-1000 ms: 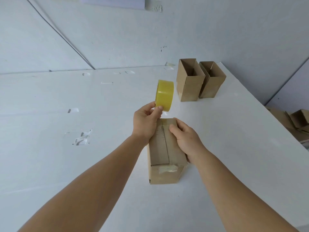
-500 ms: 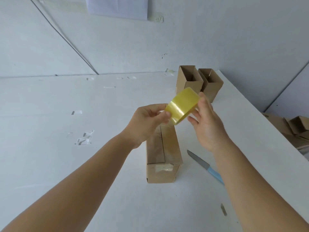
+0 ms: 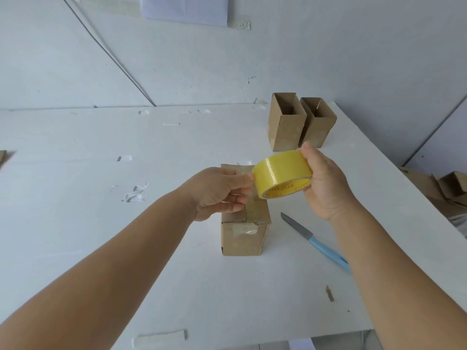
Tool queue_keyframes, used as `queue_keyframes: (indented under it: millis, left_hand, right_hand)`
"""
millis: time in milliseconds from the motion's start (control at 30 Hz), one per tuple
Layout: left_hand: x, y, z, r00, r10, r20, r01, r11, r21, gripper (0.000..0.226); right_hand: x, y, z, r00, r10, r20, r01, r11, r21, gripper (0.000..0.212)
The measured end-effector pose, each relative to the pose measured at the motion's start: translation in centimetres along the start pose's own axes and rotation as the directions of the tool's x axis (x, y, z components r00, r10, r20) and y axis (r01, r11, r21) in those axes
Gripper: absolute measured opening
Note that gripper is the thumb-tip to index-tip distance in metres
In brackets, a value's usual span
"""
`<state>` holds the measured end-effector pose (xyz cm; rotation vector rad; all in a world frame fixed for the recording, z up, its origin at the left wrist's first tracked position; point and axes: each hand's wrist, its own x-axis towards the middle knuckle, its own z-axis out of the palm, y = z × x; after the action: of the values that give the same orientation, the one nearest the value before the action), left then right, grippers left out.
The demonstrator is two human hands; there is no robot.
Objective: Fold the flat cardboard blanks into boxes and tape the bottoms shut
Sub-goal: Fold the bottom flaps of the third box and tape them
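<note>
**Tape roll held over one sealed box, two open boxes behind**

Three folded cardboard boxes are seen on a white table (image 3: 101,248). One box (image 3: 243,236) stands near the middle with its taped bottom facing up; clear tape runs along the seam and down the near side. Two open boxes (image 3: 286,127) (image 3: 319,125) stand upright and touching at the far right corner, openings upward; their insides are shadowed and no contents can be made out.

One yellow tape roll (image 3: 281,176) is held in the air just above the taped box. It is gripped by the right hand (image 3: 326,183), fingers curled round its far side. The tape's loose end is pinched by the left hand (image 3: 219,190), thumb and fingers closed on it, just beside the roll.

One knife (image 3: 313,238) with a light blue handle lies flat to the right of the taped box, apart from it, partly hidden by the right forearm. The table's right edge runs diagonally close behind the knife; wide bare surface lies to the left. More cardboard (image 3: 444,190) is piled beyond that right edge.
</note>
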<state>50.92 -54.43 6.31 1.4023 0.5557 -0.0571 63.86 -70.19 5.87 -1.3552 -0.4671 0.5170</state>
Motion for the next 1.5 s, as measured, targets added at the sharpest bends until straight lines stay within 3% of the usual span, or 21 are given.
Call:
queue_keyframes:
  millis: [233,300,400,500,600,700,767,1033,1500]
  left_hand:
    - [-1.0,-1.3,1.1,0.991,0.054,-0.122,-0.060,0.997,-0.046,0.018]
    - [-1.1,-1.4,1.2,0.985,0.080,-0.155,-0.080,0.997,0.007,0.019]
    - [-1.3,-1.4,0.7,0.972,0.128,-0.197,-0.095,0.982,0.166,0.024]
    - [-1.5,-1.4,-0.7,0.956,0.162,-0.244,-0.087,0.953,0.291,0.024]
    - [-1.6,-1.5,-2.1,0.945,0.169,-0.279,-0.062,0.934,0.353,0.024]
    - [-1.5,-2.2,-2.5,0.939,0.176,-0.297,-0.043,0.913,0.405,0.025]
    - [-1.5,-2.7,-2.7,0.940,0.176,-0.294,-0.033,0.900,0.434,0.026]
    - [-1.4,-4.5,-3.3,0.942,0.142,-0.304,-0.007,0.914,0.405,0.024]
    - [-0.8,-6.1,-3.6,0.943,0.176,-0.284,-0.047,0.912,0.409,0.023]
  right_hand:
    - [-0.9,-0.4,0.0,0.996,-0.041,0.082,0.048,0.995,-0.091,0.037]
    - [-0.9,-0.5,0.2,0.998,-0.049,0.046,0.055,0.990,-0.131,0.027]
    - [-0.9,-0.7,0.1,0.993,-0.113,0.038,0.119,0.938,-0.325,0.035]
    - [-1.0,-0.8,-0.9,0.981,-0.191,0.045,0.177,0.763,-0.622,0.031]
    - [-1.5,-0.3,-1.5,0.975,-0.206,0.087,0.173,0.445,-0.879,0.026]
    - [-1.8,0.6,-1.2,0.965,-0.208,0.156,0.192,0.161,-0.968,0.022]
    - [-2.0,1.3,-1.2,0.964,-0.191,0.187,0.206,0.084,-0.975,0.022]
    - [-2.2,2.9,-1.0,0.950,-0.178,0.258,0.276,0.086,-0.957,0.024]
    - [-2.1,4.6,-1.2,0.943,-0.212,0.256,0.287,0.126,-0.950,0.028]
